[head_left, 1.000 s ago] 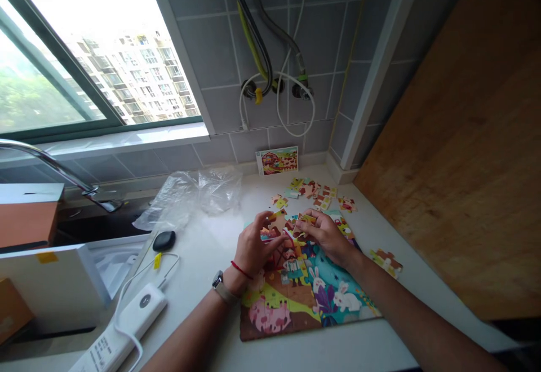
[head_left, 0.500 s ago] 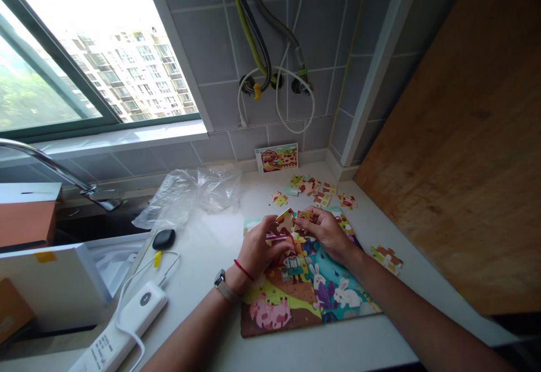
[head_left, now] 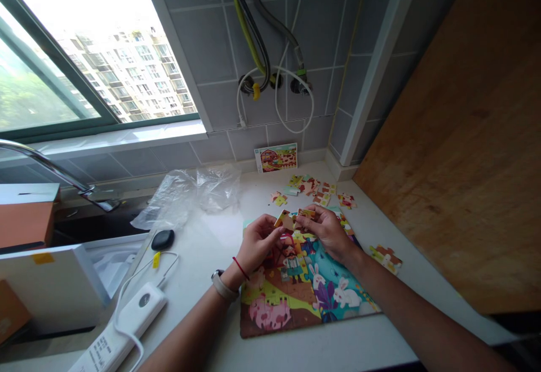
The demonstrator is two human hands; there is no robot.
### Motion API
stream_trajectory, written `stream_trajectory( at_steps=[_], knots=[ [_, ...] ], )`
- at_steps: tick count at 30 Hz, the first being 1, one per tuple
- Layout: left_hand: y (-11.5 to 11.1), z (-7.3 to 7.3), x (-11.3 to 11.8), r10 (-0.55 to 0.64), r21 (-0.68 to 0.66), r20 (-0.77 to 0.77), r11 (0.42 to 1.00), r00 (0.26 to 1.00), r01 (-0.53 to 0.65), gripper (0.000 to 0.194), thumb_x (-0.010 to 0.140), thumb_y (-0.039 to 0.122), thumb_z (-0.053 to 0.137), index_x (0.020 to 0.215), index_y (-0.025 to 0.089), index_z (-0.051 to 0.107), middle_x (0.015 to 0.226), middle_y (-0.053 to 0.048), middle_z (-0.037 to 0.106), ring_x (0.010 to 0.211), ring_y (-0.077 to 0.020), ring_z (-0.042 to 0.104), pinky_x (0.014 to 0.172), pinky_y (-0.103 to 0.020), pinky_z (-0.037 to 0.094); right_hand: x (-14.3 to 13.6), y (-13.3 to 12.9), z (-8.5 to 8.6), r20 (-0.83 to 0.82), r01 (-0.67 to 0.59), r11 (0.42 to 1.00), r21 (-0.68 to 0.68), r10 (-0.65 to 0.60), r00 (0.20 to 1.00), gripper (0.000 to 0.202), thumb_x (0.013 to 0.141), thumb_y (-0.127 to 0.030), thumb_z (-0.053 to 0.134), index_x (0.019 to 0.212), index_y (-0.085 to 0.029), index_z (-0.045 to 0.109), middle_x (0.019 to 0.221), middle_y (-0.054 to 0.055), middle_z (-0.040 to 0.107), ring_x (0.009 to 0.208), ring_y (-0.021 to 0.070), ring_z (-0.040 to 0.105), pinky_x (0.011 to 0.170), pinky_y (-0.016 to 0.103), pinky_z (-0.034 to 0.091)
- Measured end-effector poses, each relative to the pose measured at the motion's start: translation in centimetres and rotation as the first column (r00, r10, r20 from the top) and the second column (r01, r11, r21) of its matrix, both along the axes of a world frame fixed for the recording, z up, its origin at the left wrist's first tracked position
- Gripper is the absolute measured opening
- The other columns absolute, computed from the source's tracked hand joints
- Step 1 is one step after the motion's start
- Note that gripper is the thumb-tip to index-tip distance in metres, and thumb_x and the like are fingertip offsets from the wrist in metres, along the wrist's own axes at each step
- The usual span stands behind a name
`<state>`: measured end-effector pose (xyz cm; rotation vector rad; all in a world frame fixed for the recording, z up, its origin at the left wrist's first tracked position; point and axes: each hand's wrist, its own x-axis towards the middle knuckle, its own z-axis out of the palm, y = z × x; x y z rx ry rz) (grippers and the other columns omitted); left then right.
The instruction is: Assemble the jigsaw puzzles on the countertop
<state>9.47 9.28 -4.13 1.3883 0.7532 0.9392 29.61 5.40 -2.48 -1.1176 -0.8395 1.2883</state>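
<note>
My left hand, with a red string and a watch at its wrist, pinches a brownish puzzle piece between thumb and fingers. Close beside it my right hand grips another puzzle piece. The two pieces are held side by side above the top part of a partly joined jigsaw puzzle. A pink pig, white rabbits and a figure show on the puzzle. The hands hide some of its upper area.
Loose puzzle pieces lie behind the puzzle, with joined pieces at its right. A picture card leans on the wall. Plastic bags, a black case and a white power strip are at left. A wooden panel bounds the right.
My left thumb has lifted from over the puzzle and closed on the piece in that hand. The right hand with its piece has hardly moved.
</note>
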Motion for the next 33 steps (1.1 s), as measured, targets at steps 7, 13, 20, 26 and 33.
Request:
stream_trajectory(
  at_steps=[7, 13, 20, 26, 33],
  knots=[
    [0.21, 0.26, -0.12, 0.005, -0.08, 0.059, 0.997, 0.998, -0.001, 0.046, 0.085, 0.055, 0.083, 0.086, 0.018, 0.055, 0.062, -0.001, 0.072, 0.054, -0.0148, 0.069, 0.057, -0.023, 0.054, -0.06, -0.13, -0.03, -0.012, -0.043, 0.999, -0.013, 0.043, 0.999, 0.057, 0.056, -0.056, 0.1, 0.085, -0.021, 0.065, 0.082, 0.002, 0.077, 0.073, 0.0192, 0.075, 0.069, 0.028, 0.056],
    [0.18, 0.4, -0.11, -0.003, -0.096, 0.068, 0.995, 0.998, 0.01, 0.047, 0.084, 0.055, 0.084, 0.087, 0.019, 0.053, 0.062, -0.001, 0.072, 0.055, -0.0154, 0.07, 0.059, -0.024, 0.056, -0.21, -0.35, 0.24, 0.013, -0.084, 0.996, -0.012, 0.084, 0.996, 0.055, 0.059, -0.055, 0.098, 0.082, -0.022, 0.061, 0.074, -0.001, 0.073, 0.066, 0.017, 0.07, 0.065, 0.028, 0.053],
    [-0.07, 0.52, 0.01, 0.0, -0.085, 0.024, 0.996, 1.0, 0.002, 0.048, 0.083, 0.056, 0.084, 0.087, 0.019, 0.056, 0.065, 0.0, 0.071, 0.058, -0.0151, 0.071, 0.061, -0.026, 0.059, 0.0, -0.24, -0.05, 0.039, -0.109, 0.994, -0.013, 0.109, 0.993, 0.05, 0.063, -0.05, 0.097, 0.082, -0.02, 0.063, 0.071, -0.002, 0.071, 0.062, 0.0143, 0.065, 0.061, 0.026, 0.049],
    [-0.08, 0.54, -0.04, 0.001, -0.08, 0.01, 0.997, 1.0, 0.0, 0.047, 0.082, 0.056, 0.085, 0.088, 0.017, 0.058, 0.065, 0.001, 0.07, 0.057, -0.0136, 0.069, 0.062, -0.025, 0.06, 0.07, -0.15, -0.38, 0.011, -0.112, 0.994, -0.017, 0.112, 0.994, 0.048, 0.064, -0.044, 0.097, 0.093, -0.021, 0.066, 0.076, -0.002, 0.074, 0.064, 0.0148, 0.068, 0.063, 0.026, 0.052],
    [-0.15, 0.64, -0.09, -0.011, -0.084, 0.011, 0.996, 1.0, 0.012, 0.046, 0.084, 0.055, 0.084, 0.094, 0.017, 0.06, 0.079, -0.005, 0.078, 0.06, -0.0155, 0.073, 0.062, -0.027, 0.062, 0.31, -0.12, -0.21, 0.03, -0.126, 0.991, -0.037, 0.127, 0.991, 0.048, 0.061, -0.041, 0.097, 0.096, -0.019, 0.073, 0.097, 0.004, 0.079, 0.075, 0.0175, 0.072, 0.068, 0.029, 0.057]
  ],
)
